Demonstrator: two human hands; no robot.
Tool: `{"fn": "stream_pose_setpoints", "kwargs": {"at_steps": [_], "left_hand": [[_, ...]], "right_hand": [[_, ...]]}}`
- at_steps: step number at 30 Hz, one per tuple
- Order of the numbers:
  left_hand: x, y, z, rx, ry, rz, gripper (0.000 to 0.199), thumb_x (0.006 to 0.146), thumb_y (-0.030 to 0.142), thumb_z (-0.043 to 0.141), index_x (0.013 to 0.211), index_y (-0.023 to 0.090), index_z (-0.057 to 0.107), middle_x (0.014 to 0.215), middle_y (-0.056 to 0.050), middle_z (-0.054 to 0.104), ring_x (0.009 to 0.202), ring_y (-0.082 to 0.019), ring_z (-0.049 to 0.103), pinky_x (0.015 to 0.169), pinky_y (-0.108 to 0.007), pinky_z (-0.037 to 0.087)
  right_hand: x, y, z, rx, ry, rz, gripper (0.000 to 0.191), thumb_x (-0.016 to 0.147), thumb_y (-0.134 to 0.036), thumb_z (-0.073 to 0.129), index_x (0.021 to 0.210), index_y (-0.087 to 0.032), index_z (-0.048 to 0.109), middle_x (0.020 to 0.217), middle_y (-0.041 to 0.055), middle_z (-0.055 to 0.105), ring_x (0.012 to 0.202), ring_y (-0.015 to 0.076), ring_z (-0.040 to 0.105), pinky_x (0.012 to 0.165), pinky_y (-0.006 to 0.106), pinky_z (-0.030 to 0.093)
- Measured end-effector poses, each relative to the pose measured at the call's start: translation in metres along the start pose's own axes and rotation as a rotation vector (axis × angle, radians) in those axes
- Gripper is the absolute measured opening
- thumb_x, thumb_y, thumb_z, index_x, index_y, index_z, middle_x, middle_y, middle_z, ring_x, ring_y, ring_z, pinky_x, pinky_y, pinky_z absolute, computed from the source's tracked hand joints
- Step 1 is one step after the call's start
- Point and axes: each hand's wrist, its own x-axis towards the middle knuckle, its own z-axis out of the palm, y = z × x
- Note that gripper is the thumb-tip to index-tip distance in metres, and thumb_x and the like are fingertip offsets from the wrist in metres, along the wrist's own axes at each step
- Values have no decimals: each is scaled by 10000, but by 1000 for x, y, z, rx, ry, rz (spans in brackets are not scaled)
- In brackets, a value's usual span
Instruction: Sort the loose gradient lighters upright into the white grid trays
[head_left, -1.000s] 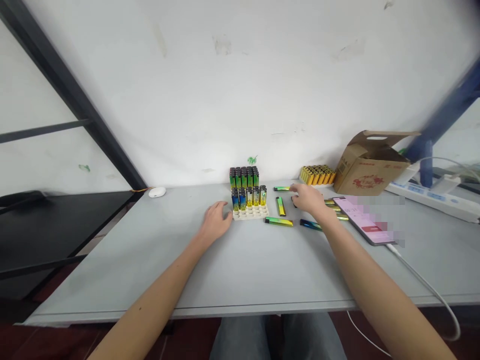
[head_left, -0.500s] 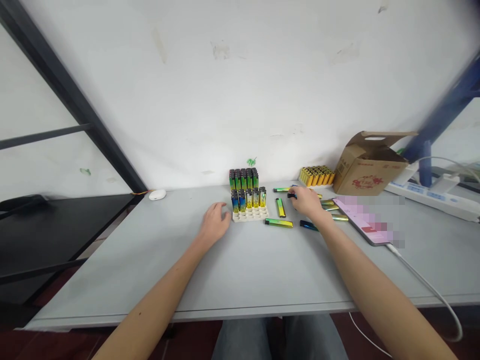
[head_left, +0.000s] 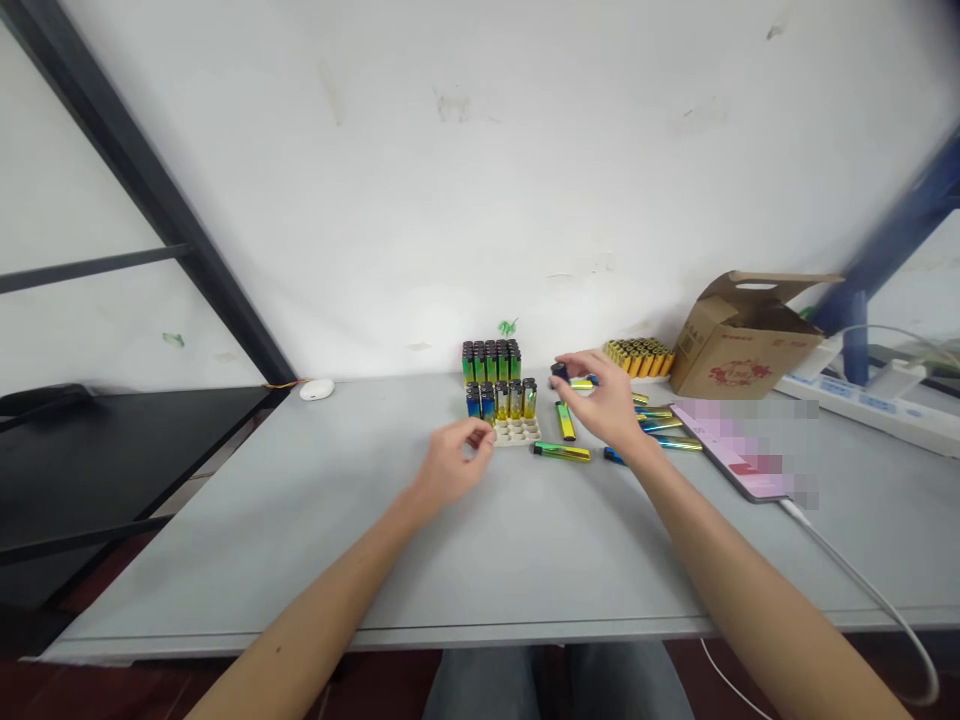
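Observation:
My right hand (head_left: 604, 400) holds a dark-topped lighter (head_left: 559, 371) between thumb and fingers, raised over the table. My left hand (head_left: 455, 460) is at the front left corner of a white tray (head_left: 517, 434), its thumb and fingertips curled close together; whether anything is between them is too small to tell. Blue and yellow lighters (head_left: 515, 398) stand upright in the tray's back rows, with bare holes in front. Behind them is a block of green lighters (head_left: 491, 362). A green-yellow lighter (head_left: 562, 452) and another (head_left: 565, 421) lie right of the tray.
More loose lighters (head_left: 675, 442) lie beside a pink-screened phone (head_left: 731, 455) with a white cable. At the back right are yellow lighters (head_left: 641, 357) in a tray, an open cardboard box (head_left: 739, 355) and a power strip (head_left: 870, 405). A white case (head_left: 316, 389) is at the back left.
My right hand has lifted a lighter off the table and moved slightly left and up. My left hand has moved right to the tray's front corner, and its fingers have drawn together.

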Motion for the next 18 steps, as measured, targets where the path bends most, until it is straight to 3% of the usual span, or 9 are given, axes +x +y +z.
{"fn": "stream_pose_setpoints", "kwargs": {"at_steps": [4, 6, 9, 13, 18], "left_hand": [[-4, 8, 12, -102, -56, 10, 296, 826, 295, 564, 1093, 168, 578, 1011, -77, 664, 840, -162, 625, 802, -295, 496], [-3, 10, 11, -128, -102, -18, 272, 840, 322, 548, 1055, 163, 598, 973, -66, 667, 839, -172, 619, 782, -292, 491], [-2, 11, 6, -191, -168, -83, 236, 872, 347, 493, 906, 158, 629, 874, -44, 666, 845, -186, 610, 761, -284, 475], [-1, 10, 7, -427, -218, -208, 274, 862, 404, 519, 823, 147, 606, 813, -58, 661, 811, -190, 617, 762, -305, 479], [2, 11, 7, -883, -284, -387, 347, 827, 452, 592, 997, 152, 566, 833, -66, 643, 693, -158, 616, 714, -339, 494]], "right_hand": [[-13, -35, 14, 314, -216, 47, 203, 727, -319, 701, 884, -208, 637, 736, -3, 602, 675, 142, 567, 693, 301, 492], [-21, -47, 22, 388, -328, 78, 181, 723, -307, 700, 846, -207, 615, 748, -4, 605, 681, 136, 560, 667, 284, 484], [-29, -56, 30, 366, -385, 63, 146, 723, -292, 694, 797, -208, 600, 745, -8, 594, 691, 135, 548, 655, 274, 468], [-31, -51, 31, 292, -333, -2, 175, 756, -332, 667, 883, -219, 625, 817, 17, 633, 769, 163, 588, 730, 308, 486], [-23, -33, 27, 262, -92, 82, 254, 899, -396, 470, 973, -218, 635, 955, 53, 673, 884, 184, 609, 817, 338, 474]]}}
